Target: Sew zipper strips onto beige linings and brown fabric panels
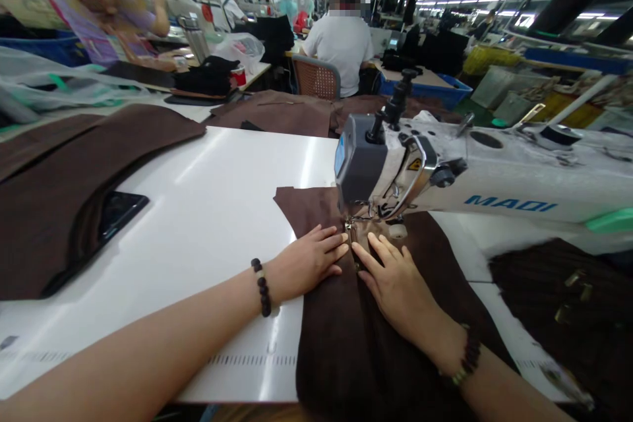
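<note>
We have both bare hands on a dark brown cloth panel (326, 356) that lies on the glossy white tabletop (212, 264), its upper part under the grey-fronted head of a white sewing machine (514, 178) with blue lettering. Our left hand (314, 260) rests on the panel with fingers stretched out and loosely together, their tips just short of the small metal presser foot (349, 225). Our right hand (395, 283) lies on the cloth just across from it, fingers spread; neither hand is closed around anything. We wear a dark beaded bracelet (262, 287) on the left wrist and another on the right. To our left sits a pile of brown cloth pieces (99, 178), partly covering a flat black glossy object (123, 214); ahead, a person in a white shirt (341, 46) sits facing away.
</note>
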Available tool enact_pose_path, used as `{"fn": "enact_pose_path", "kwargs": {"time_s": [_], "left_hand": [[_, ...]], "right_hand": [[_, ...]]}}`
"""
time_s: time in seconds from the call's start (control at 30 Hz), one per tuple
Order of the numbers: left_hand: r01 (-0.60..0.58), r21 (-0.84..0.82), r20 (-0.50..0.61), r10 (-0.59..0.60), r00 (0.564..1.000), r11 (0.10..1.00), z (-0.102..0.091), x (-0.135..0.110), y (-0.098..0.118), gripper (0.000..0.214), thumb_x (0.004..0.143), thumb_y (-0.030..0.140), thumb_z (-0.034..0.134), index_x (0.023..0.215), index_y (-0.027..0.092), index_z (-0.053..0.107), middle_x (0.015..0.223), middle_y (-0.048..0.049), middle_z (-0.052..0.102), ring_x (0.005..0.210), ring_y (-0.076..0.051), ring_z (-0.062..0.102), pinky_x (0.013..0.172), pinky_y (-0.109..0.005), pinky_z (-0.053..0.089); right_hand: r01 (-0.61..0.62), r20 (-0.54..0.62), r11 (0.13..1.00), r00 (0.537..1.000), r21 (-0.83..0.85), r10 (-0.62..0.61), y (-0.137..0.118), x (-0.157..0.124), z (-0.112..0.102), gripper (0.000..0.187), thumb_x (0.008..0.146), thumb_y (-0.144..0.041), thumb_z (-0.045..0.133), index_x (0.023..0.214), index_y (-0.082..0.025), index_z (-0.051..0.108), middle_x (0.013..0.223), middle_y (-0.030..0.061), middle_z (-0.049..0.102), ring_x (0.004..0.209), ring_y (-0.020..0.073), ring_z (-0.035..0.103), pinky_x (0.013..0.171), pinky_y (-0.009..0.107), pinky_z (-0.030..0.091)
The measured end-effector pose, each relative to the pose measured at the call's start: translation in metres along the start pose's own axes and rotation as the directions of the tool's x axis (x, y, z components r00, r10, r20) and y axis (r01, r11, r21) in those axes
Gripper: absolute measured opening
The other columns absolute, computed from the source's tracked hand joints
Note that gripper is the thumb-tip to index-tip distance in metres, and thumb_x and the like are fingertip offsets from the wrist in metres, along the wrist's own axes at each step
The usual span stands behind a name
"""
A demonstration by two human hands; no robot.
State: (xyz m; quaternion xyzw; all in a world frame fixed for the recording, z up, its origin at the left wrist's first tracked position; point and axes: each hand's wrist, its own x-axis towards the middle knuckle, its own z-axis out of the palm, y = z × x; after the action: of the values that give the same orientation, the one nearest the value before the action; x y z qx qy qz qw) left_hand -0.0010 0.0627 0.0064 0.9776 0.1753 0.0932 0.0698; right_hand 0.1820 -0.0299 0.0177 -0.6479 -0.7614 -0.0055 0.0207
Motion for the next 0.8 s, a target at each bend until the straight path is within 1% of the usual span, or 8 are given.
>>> {"fn": "enact_pose_path", "kwargs": {"time_s": [0.13, 0.3, 0.47, 0.57, 0.63, 0.73, 0.8], "left_hand": [[-0.004, -0.027, 0.011, 0.004, 1.000, 1.000, -0.002, 0.000, -0.001, 0.036, 0.091, 0.033, 0.043, 0.122, 0.015, 0.045, 0.129, -0.0084, 0.046, 0.123, -0.026, 0.037, 0.104, -0.046, 0.029], [-0.006, -0.046, 0.030, 0.007, 1.000, 0.999, -0.005, 0.003, -0.004, 0.035, 0.090, 0.031, 0.045, 0.121, 0.014, 0.045, 0.128, -0.0088, 0.047, 0.123, -0.025, 0.038, 0.104, -0.046, 0.030], [-0.027, -0.055, 0.029, 0.029, 0.999, 0.998, -0.004, 0.004, -0.011, 0.035, 0.090, 0.032, 0.044, 0.121, 0.015, 0.045, 0.127, -0.0088, 0.048, 0.123, -0.026, 0.037, 0.104, -0.046, 0.030], [-0.035, -0.070, 0.036, 0.038, 0.999, 0.997, -0.004, 0.006, -0.013, 0.036, 0.090, 0.031, 0.046, 0.122, 0.015, 0.045, 0.126, -0.0090, 0.048, 0.123, -0.026, 0.037, 0.104, -0.046, 0.029], [-0.027, -0.085, 0.042, 0.031, 0.999, 0.996, -0.009, 0.007, -0.011, 0.036, 0.088, 0.029, 0.048, 0.121, 0.015, 0.046, 0.124, -0.0093, 0.050, 0.122, -0.026, 0.039, 0.104, -0.046, 0.029], [-0.012, -0.176, 0.073, 0.025, 0.997, 0.984, -0.025, 0.001, 0.001, 0.029, 0.087, 0.028, 0.051, 0.112, 0.015, 0.054, 0.117, -0.0096, 0.055, 0.117, -0.025, 0.045, 0.103, -0.045, 0.031], [-0.012, -0.307, 0.128, 0.054, 0.990, 0.952, -0.039, -0.010, 0.016, 0.025, 0.087, 0.030, 0.051, 0.104, 0.015, 0.059, 0.111, -0.0088, 0.060, 0.113, -0.023, 0.050, 0.102, -0.041, 0.033]], "right_hand": [[-0.004, 0.004, 0.999, 1.000, -0.032, 0.004, -0.002, 0.001, 0.000, 0.043, 0.088, -0.027, 0.041, 0.131, -0.028, 0.040, 0.134, 0.0104, 0.041, 0.121, 0.0289, 0.039, 0.094, 0.055, 0.035], [0.004, -0.015, 0.998, 1.000, -0.056, -0.005, -0.002, 0.003, -0.002, 0.043, 0.087, -0.027, 0.043, 0.131, -0.027, 0.041, 0.133, 0.0107, 0.043, 0.118, 0.0289, 0.042, 0.093, 0.053, 0.036], [0.014, -0.037, 1.000, 0.999, -0.024, -0.014, 0.001, 0.007, -0.005, 0.041, 0.086, -0.028, 0.046, 0.127, -0.027, 0.046, 0.126, 0.0115, 0.049, 0.111, 0.0283, 0.045, 0.089, 0.047, 0.039], [0.040, -0.051, 0.998, 0.998, 0.050, -0.037, 0.006, 0.011, -0.008, 0.039, 0.085, -0.028, 0.047, 0.124, -0.025, 0.050, 0.120, 0.0126, 0.052, 0.106, 0.0272, 0.046, 0.086, 0.043, 0.040], [0.090, -0.046, 0.986, 0.995, 0.142, -0.085, 0.011, 0.014, -0.012, 0.033, 0.085, -0.024, 0.046, 0.117, -0.025, 0.055, 0.117, 0.0105, 0.052, 0.103, 0.0244, 0.047, 0.086, 0.040, 0.040], [0.187, -0.024, 0.937, 0.982, 0.296, -0.189, 0.019, 0.020, -0.020, 0.027, 0.084, -0.014, 0.042, 0.100, -0.024, 0.061, 0.109, 0.0058, 0.054, 0.097, 0.0184, 0.049, 0.086, 0.034, 0.039], [0.217, -0.009, 0.909, 0.973, 0.356, -0.229, 0.023, 0.024, -0.024, 0.029, 0.081, -0.009, 0.040, 0.092, -0.022, 0.063, 0.101, 0.0043, 0.056, 0.092, 0.0159, 0.050, 0.082, 0.030, 0.040]]}}
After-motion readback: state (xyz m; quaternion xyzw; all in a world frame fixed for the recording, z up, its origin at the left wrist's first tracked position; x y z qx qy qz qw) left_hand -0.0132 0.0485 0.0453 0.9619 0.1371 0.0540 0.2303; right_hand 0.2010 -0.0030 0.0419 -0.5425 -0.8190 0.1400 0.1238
